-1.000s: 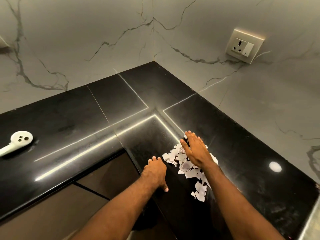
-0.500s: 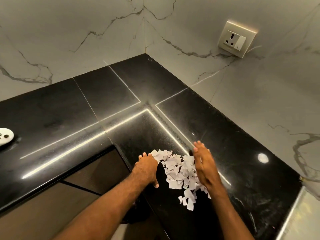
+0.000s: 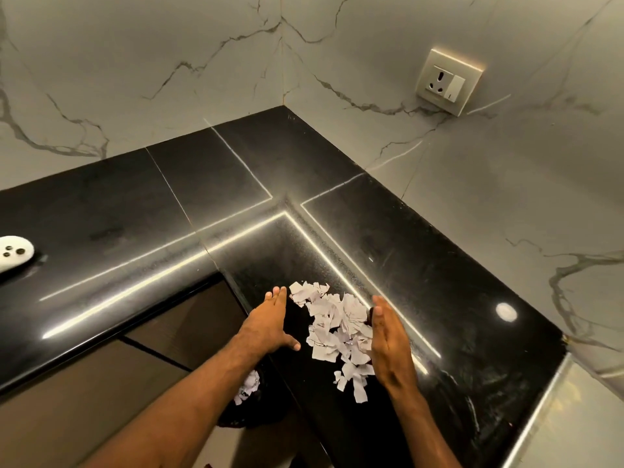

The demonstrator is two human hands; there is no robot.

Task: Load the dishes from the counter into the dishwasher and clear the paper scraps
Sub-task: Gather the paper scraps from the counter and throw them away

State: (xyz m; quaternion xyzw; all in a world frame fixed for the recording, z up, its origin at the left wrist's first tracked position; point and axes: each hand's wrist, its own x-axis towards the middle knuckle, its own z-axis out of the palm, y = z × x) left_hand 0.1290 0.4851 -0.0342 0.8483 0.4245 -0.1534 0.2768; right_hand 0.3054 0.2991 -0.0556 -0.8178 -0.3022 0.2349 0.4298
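Observation:
A heap of torn white paper scraps (image 3: 337, 327) lies on the black stone counter (image 3: 439, 282) near its inner front edge. My left hand (image 3: 270, 324) lies flat on the counter at the heap's left side, fingers straight, thumb out toward the scraps. My right hand (image 3: 388, 342) stands on its edge against the heap's right side, fingers straight and together. Neither hand holds anything. Below the counter edge, under my left forearm, a dark bin (image 3: 256, 403) shows a few white scraps inside.
The counter runs in an L into a marble-walled corner. A white slotted spoon head (image 3: 13, 253) rests on the counter at far left. A wall socket (image 3: 447, 82) sits on the right wall. Brown cabinet fronts (image 3: 101, 383) lie below the counter.
My right hand has turned from lying over the scraps to standing on its edge at their right. The heap has been pushed left, toward the counter edge and my left hand.

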